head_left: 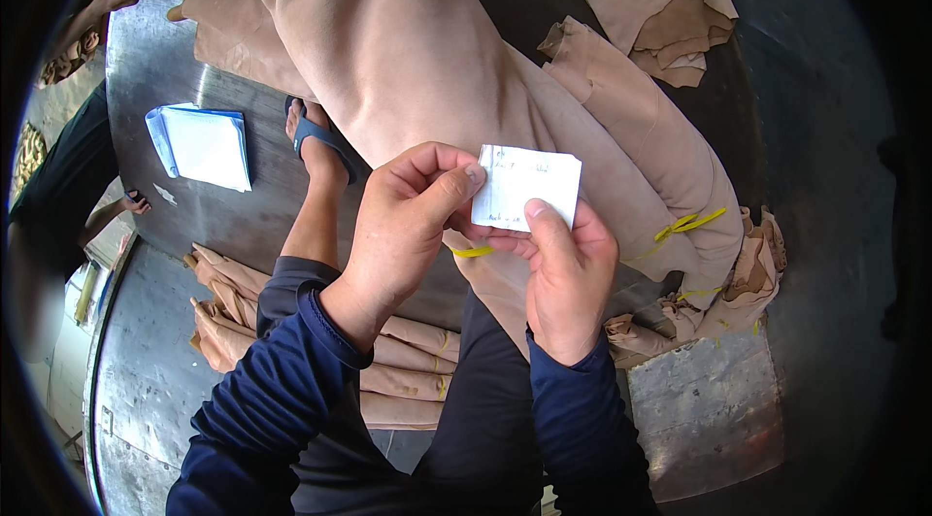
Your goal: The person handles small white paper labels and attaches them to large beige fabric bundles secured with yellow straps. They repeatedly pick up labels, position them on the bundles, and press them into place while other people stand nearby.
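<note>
Btwn L hand [408, 203] & R hand [571, 264]: squarish wht. note [536, 182], handwritten

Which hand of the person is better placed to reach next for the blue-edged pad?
Probably the left hand: it is nearer to the pad, which lies to its left. The right hand, farther away, could keep the white slip that both hold.
</note>
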Available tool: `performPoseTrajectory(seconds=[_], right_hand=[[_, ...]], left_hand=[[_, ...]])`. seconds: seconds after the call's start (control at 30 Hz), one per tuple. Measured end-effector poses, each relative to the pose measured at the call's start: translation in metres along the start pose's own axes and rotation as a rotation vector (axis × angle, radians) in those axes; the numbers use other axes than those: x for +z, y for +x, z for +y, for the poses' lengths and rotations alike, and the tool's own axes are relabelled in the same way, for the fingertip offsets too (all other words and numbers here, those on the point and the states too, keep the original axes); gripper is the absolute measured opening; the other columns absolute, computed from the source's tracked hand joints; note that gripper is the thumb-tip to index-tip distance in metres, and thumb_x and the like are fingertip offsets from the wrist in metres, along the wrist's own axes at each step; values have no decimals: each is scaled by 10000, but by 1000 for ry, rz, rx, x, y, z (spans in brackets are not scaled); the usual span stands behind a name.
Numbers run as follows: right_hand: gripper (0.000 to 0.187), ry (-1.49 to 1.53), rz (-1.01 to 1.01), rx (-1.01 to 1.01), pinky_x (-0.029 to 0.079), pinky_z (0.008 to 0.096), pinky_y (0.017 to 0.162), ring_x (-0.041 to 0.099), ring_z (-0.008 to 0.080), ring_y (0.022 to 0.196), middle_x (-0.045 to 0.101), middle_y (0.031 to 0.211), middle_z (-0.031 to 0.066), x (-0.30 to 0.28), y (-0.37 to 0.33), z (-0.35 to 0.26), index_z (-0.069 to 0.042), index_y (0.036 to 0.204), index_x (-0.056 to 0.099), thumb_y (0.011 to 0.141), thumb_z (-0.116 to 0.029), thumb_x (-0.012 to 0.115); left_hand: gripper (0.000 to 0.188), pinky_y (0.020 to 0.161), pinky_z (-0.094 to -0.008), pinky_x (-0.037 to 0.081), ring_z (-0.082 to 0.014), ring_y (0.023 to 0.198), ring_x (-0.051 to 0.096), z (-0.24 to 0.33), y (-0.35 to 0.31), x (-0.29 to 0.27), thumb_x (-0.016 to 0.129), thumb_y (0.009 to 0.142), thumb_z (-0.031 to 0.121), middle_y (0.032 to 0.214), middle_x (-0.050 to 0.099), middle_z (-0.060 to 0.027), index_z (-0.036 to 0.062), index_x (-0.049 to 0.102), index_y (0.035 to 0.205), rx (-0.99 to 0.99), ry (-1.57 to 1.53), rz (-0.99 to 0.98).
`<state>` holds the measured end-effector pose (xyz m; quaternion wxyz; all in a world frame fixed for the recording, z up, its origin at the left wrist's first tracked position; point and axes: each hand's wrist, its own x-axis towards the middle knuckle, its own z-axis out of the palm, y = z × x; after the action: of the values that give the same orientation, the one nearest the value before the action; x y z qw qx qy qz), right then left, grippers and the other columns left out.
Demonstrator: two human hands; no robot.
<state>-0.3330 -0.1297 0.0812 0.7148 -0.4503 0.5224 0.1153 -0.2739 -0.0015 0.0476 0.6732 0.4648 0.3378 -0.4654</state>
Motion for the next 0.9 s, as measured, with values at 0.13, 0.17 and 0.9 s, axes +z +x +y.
performPoseTrajectory(seconds=[0.13,0.17,0.9], right_hand=[[245,2,-4,13,566,329,718,694,242,801,675,966,165,2,-1,0,69,1095,587,937,-103,512],[246,12,-10,8,566,333,720,693,243,802,674,964,166,2,-1,0,70,1093,587,937,-103,510],[257,65,93,58,573,401,716,683,278,798,665,925,187,2,2,4,89,984,593,882,-117,477]], left_hand=[[152,588,-233,500,-104,610,596,-1,0,-1,608,905,131,757,640,-56,-20,620,924,15,-3,21],[150,586,-235,501,-104,608,595,-1,0,-2,607,904,129,755,639,-56,-20,619,920,23,-9,21],[140,586,-254,488,-110,599,570,0,3,-7,578,899,124,712,611,-47,-10,617,887,-6,-75,41]])
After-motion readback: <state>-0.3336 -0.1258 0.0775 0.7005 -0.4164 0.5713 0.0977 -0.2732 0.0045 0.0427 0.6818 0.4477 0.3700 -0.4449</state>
